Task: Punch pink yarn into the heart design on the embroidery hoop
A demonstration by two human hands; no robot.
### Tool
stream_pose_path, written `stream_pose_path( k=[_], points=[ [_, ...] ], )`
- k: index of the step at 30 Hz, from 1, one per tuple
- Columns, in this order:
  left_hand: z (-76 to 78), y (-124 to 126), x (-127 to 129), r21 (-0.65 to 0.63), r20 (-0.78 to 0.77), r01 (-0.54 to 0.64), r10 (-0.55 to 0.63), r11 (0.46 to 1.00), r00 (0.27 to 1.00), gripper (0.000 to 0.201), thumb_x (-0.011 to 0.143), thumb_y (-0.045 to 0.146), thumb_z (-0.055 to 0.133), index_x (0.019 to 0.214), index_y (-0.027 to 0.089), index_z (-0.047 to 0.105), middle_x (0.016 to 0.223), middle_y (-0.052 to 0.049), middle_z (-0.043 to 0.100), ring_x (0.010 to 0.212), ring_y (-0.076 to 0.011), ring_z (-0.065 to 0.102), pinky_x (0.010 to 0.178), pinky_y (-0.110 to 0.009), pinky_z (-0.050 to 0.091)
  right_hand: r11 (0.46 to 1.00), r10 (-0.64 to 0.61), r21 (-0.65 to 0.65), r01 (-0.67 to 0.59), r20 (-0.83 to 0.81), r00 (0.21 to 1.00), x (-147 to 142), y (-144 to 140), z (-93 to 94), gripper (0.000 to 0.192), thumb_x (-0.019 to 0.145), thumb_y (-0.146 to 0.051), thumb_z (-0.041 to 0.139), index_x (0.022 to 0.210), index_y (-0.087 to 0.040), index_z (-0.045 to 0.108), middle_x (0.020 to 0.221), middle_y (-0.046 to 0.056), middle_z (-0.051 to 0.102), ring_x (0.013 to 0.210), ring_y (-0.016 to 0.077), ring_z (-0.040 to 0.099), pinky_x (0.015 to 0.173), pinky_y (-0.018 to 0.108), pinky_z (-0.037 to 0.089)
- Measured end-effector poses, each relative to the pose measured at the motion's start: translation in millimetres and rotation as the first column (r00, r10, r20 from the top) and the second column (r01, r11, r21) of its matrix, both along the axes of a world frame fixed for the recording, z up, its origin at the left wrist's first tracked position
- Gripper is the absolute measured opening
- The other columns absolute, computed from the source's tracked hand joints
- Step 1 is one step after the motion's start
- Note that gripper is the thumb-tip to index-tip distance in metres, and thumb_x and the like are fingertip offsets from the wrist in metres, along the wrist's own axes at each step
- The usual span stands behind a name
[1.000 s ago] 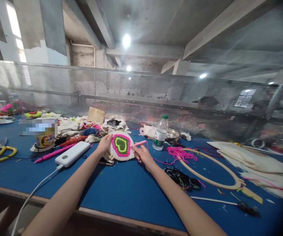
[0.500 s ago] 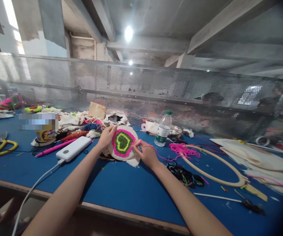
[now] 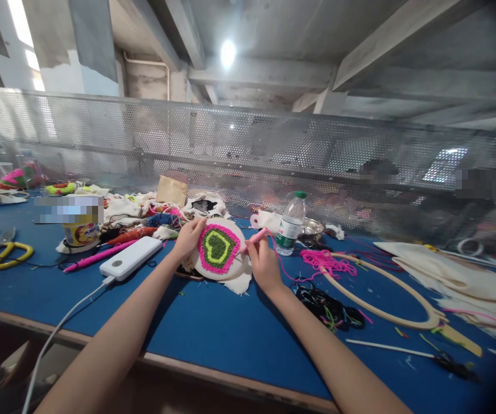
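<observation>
Between both hands (image 3: 226, 253): embroidery hoop (image 3: 218, 248).

Blue felt-topped workbench (image 3: 213, 328) with a wooden front edge, pretty cluttered.

Lying on it: yellow-handled scissors (image 3: 8, 255), a white power bank (image 3: 130, 259) with its white cable, a pink pen-shaped tool (image 3: 95, 258), a clear plastic water bottle (image 3: 289, 225), a loose pink yarn tangle (image 3: 327, 261), a large empty wooden embroidery hoop (image 3: 385, 293), dark yarn scraps (image 3: 329, 307) and cream cloth pieces (image 3: 450, 276).
</observation>
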State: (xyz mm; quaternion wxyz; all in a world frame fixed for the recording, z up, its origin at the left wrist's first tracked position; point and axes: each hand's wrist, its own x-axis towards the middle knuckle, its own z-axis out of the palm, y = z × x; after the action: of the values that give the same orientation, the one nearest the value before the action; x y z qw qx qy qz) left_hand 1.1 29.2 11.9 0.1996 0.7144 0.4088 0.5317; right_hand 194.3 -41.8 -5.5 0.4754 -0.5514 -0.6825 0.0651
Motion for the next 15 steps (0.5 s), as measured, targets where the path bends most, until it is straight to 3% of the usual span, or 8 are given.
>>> stream_pose_path(
  k=[4,9,12,15],
  points=[
    [-0.9,-0.2,0.2,0.0,0.004,0.023,-0.023,1.0,1.0,0.036,0.079,0.047,0.033,0.06,0.017,0.037,0.057,0.003,0.038,0.058,-0.0103,0.037,0.057,-0.021,0.03,0.989,0.096,0.123,-0.08,-0.136,0.986,2.0,6.2,-4.4,0.026,0.085,-0.043,0.031,0.089,-0.02,0.041,0.073,0.006,0.064,0.066,0.0208,0.06,0.061,0.031,0.045],
    [-0.5,-2.1,1.0,0.014,0.009,0.023,-0.023,1.0,1.0,0.035,0.079,0.046,0.033,0.06,0.017,0.037,0.058,0.003,0.038,0.058,-0.01,0.036,0.057,-0.021,0.03,0.984,0.05,0.177,-0.022,-0.156,0.987,5.6,9.7,-7.4,0.029,0.085,-0.045,0.032,0.09,-0.019,0.045,0.069,0.007,0.063,0.063,0.0223,0.06,0.058,0.033,0.045],
    [0.0,-2.9,1.5,0.016,-0.007,0.015,-0.014,1.0,1.0,0.035,0.08,0.046,0.033,0.06,0.017,0.037,0.058,0.003,0.038,0.058,-0.0101,0.036,0.057,-0.021,0.03,0.98,0.034,0.198,-0.02,-0.067,0.997,6.0,6.0,-5.0,0.03,0.086,-0.043,0.03,0.092,-0.018,0.047,0.07,0.007,0.063,0.061,0.0213,0.059,0.058,0.032,0.045],
    [0.8,-3.5,2.2,0.011,-0.026,0.005,-0.005,1.0,1.0,0.035,0.079,0.046,0.033,0.06,0.017,0.038,0.057,0.002,0.039,0.058,-0.0103,0.037,0.057,-0.021,0.03,0.972,0.027,0.226,-0.063,0.157,0.987,4.1,1.2,-0.6,0.028,0.086,-0.041,0.033,0.086,-0.019,0.05,0.075,0.007,0.061,0.066,0.0199,0.058,0.062,0.031,0.043]
  ],
)
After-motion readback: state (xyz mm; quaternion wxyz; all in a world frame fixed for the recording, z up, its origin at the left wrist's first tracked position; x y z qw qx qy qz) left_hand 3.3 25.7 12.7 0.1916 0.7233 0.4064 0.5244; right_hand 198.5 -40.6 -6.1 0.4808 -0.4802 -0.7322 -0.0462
